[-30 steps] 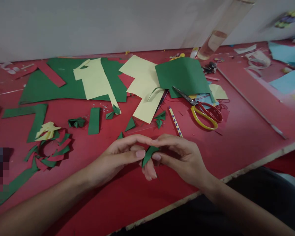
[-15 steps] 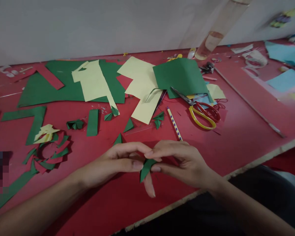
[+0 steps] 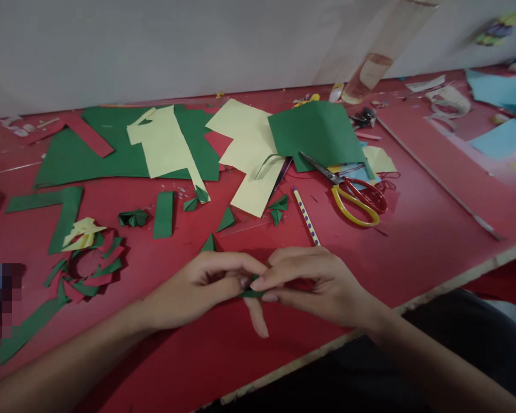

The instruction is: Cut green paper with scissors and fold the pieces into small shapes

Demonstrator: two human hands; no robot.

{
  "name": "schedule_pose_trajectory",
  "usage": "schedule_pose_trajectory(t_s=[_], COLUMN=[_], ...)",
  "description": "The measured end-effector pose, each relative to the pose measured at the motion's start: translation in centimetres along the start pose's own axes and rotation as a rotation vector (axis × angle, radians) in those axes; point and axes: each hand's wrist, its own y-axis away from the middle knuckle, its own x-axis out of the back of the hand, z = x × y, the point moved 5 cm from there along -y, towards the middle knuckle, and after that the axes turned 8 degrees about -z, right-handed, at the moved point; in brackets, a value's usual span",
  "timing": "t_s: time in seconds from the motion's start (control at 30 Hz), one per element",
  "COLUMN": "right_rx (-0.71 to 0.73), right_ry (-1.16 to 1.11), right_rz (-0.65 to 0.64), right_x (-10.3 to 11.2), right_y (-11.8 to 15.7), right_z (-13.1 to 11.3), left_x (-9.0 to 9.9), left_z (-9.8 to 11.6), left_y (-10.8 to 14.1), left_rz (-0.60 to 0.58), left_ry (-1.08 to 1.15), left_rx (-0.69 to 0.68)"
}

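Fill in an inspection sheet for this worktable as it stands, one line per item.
Surface: red tabletop, its near edge pale and rough.
Work pieces: small green paper piece at the fingertips, mostly hidden; green-and-red paper ring lying flat, a yellow paper shape at its far side.
Clutter: pale yellow sheets, large green sheets, paper scraps, dotted stick, scissors with blades resting on green paper.
Hands: left hand and right hand both pinch the small green paper piece.
Cables: nothing seen.
Surroundings: grey wall behind; clear cylinder partly filled with liquid near it.
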Motion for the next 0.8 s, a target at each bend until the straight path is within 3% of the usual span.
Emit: schedule_pose_trajectory(t_s=[0.17,0.3,0.47,0.63,0.8], right_rx=[0.024,-0.048,-0.058,-0.022,-0.006], right_ry=[0.185,0.288,0.41,0.482,0.514], right_rz=[0.097,0.168,0.182,0.184,0.196], right_x=[0.4,0.7,0.6,0.4,0.5], right_y=[-0.3,-0.1,0.0,-0.1,0.1], right_z=[0.0,0.4,0.6,0.5,0.4], left_x=[0.8,1.5,1.9,1.6,1.7], left_z=[-0.3,-0.5,-0.4,0.2,-0.2], left_y=[0.0,0.2,0.8,0.8,0.4], left_rz=[0.153,0.325,0.502,0.539,0.538], left_ry=[-0.106,-0.279,-0.482,-0.698,-0.486], left_rx=[-0.035,-0.081,-0.106,-0.102,-0.084])
